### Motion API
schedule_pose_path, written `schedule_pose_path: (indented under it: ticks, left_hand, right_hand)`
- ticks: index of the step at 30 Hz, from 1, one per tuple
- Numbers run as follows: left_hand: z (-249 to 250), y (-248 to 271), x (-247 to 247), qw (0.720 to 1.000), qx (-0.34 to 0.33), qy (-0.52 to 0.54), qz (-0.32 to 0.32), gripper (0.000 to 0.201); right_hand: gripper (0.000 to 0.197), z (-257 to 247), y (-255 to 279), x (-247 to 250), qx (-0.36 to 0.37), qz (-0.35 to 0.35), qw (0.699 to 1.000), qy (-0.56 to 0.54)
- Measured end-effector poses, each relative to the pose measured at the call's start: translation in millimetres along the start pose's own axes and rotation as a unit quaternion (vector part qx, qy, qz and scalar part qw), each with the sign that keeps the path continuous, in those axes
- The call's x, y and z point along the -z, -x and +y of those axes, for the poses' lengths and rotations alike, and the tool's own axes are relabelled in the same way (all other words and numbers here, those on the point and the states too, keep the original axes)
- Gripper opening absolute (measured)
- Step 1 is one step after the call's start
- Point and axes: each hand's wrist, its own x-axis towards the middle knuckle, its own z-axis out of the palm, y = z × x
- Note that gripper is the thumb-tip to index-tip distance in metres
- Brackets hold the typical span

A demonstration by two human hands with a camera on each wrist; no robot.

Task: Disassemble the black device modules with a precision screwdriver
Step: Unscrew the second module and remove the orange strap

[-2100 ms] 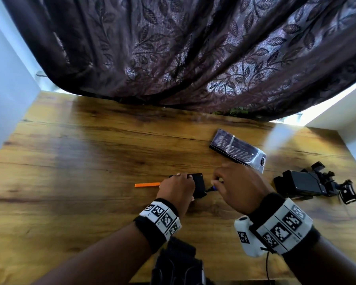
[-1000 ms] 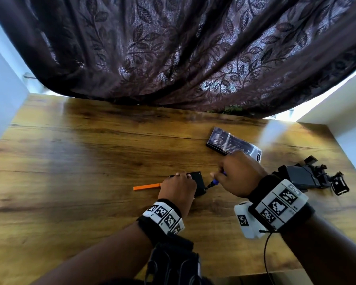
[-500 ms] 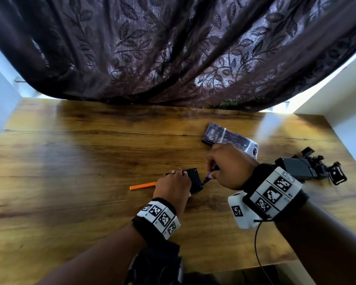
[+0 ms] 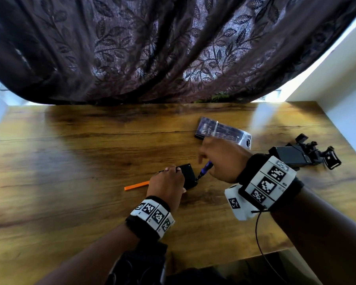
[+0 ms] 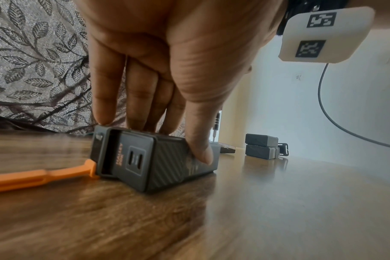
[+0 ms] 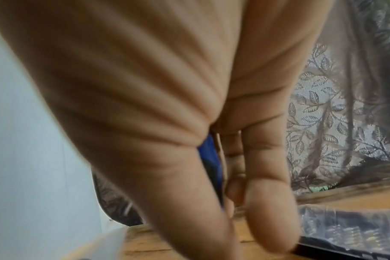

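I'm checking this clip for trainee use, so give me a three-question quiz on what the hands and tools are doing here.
1. True or false: the left hand lifts the small black rectangular device module clear of the wooden table.
2. Which hand holds the blue-handled precision screwdriver? A left, B right
3. Fill in: the flat orange plastic strip lies to the module's ____ in the head view.

Key: 1 false, the module rests on the table under the grip; 2 B; 3 left.
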Motion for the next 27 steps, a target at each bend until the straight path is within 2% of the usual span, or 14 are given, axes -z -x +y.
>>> schedule_pose_path:
  ticks: [5, 13, 17, 21, 23, 27]
  left_hand:
    - [0.0, -0.4, 0.6, 1.000, -0.002, -0.001, -0.001, 0.057]
    - [2.0, -0.5, 0.8, 1.000, 0.003, -0.008, 0.002, 0.059]
    - [1.6, 1.1, -0.2, 1.000, 0.001, -0.010, 0.009, 0.058]
    - [1.9, 1.6, 0.6, 1.000, -0.001, -0.017, 0.010, 0.060]
    - [1.7, 1.6, 0.5, 1.000, -0.002, -0.019, 0.013, 0.061]
    - [1.9, 2.4, 0.6, 0.999, -0.003, -0.031, 0.020, 0.061]
  right_hand:
    - [0.007, -2.9, 2.2, -3.0, -0.004, 0.019, 1.000, -0.020]
    - [0.028, -12.4, 1.6, -2.9, -0.030, 0.013, 0.999, 0.030]
    - [0.016, -12.4, 4.5, -3.6, 0.007, -0.009, 1.000, 0.025]
    - [0.006, -11.4, 5.1, -3.2, -0.003, 0.007, 1.000, 0.019]
    - [0.010, -11.5, 4.9, -2.4, -0.010, 0.010, 1.000, 0.018]
    - [0.030, -15.7, 3.2, -1.9, -0.017, 0.017, 0.997, 0.068]
